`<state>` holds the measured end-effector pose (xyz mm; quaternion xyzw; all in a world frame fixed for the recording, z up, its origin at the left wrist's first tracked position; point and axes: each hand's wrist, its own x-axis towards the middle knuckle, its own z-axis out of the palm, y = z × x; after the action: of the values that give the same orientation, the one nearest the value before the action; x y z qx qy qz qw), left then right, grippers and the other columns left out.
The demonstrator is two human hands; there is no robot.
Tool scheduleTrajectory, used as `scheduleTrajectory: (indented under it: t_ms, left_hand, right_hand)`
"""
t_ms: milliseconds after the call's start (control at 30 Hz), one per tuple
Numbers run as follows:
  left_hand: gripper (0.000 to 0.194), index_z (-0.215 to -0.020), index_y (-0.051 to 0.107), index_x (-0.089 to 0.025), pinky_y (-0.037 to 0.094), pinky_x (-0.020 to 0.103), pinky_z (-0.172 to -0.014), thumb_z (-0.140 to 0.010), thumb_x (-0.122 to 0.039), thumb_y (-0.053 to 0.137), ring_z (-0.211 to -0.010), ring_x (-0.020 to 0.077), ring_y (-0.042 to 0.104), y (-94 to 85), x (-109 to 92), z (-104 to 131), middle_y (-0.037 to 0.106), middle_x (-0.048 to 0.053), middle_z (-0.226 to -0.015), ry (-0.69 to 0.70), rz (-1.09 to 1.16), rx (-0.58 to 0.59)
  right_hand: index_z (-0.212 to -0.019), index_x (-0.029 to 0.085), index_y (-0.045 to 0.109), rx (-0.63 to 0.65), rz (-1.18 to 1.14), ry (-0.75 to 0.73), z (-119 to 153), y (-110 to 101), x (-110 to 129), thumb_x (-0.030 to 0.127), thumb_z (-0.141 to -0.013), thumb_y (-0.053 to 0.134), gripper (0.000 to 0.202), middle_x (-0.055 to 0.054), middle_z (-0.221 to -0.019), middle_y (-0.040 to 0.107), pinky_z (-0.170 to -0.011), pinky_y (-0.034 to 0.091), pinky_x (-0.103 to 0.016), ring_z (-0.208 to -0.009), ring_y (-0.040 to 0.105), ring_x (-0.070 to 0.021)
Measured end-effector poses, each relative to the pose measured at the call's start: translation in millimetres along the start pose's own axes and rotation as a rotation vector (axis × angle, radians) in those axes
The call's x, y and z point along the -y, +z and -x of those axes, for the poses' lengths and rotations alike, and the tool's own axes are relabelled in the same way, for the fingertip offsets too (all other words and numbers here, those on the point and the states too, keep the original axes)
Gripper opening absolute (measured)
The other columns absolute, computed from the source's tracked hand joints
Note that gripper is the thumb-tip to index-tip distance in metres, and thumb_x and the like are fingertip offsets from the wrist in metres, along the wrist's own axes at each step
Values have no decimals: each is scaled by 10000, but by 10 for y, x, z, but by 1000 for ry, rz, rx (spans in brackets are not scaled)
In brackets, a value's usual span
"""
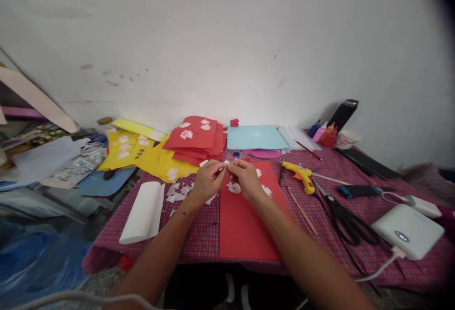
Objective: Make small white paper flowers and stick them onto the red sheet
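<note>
Left hand (208,178) and right hand (245,177) nearly meet over red sheet (245,234), fingertips pinching small white paper (226,162).

Red sheet (249,234), pink-white flowers (233,187), checked red-blue tablecloth (202,239)

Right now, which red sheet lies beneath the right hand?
The red sheet at the table's near edge; the other red sheets are piled farther back, beside yellow paper.

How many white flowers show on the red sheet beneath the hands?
3 on the red sheet: the left flower just left of the right hand, the far flower by its knuckles, the right flower beside its wrist. More may be hidden.
</note>
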<state>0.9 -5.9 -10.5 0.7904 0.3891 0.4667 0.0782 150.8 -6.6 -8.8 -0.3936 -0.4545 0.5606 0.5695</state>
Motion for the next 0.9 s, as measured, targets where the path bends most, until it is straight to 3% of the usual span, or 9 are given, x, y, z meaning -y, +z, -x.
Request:
scheduleTrajectory:
  t_ms: [900]
  left_hand:
    - [184, -1033, 693, -224, 497, 314, -794, -905, -208, 562, -883, 180, 634, 10, 13, 5, 697, 66, -937, 8, 6, -12]
  right_hand:
    - [-634, 188, 582, -1, 31, 12, 2, -7, 0, 341, -701, 686, 197, 38, -487, 537, -413, 336, -227, -401, 432, -95]
